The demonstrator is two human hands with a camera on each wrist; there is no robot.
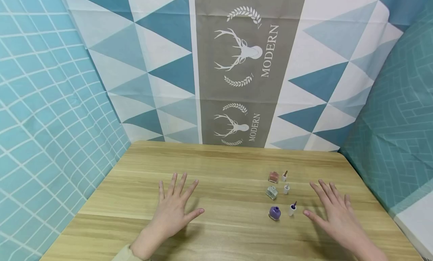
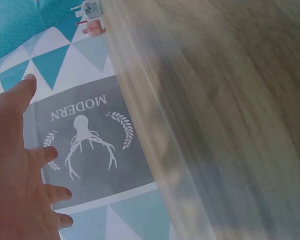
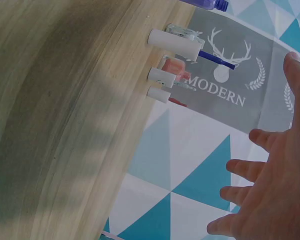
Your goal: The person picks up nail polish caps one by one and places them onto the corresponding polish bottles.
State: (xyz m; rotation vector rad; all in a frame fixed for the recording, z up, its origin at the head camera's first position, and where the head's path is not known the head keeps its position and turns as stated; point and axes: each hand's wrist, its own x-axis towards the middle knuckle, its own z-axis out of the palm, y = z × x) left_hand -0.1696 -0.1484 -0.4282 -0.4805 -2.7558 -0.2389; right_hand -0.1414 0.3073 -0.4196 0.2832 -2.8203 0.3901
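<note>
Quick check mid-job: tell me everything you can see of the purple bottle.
The purple bottle is small and rounded, apparently glass, with a pale edge at its base and a threaded purple neck. It stands upright, uncapped, on the wood-look table. A white brush cap stands apart, just right of it in the head view, brush upward. Only the table appears to touch it.

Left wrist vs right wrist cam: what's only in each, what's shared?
Only left wrist: the left hand and teal cloth with a readable herringbone pattern.
Only right wrist: the right hand, a rounded purple glass bottle cut off by the top edge, and a white cylindrical cap with a purple brush.
Both: a small silvery glass bottle, a coral-pink glass bottle, the pale wood-grain table, and the grey cloth panel printed MODERN. The two bottles' white caps are hard to make out in left wrist.
</note>
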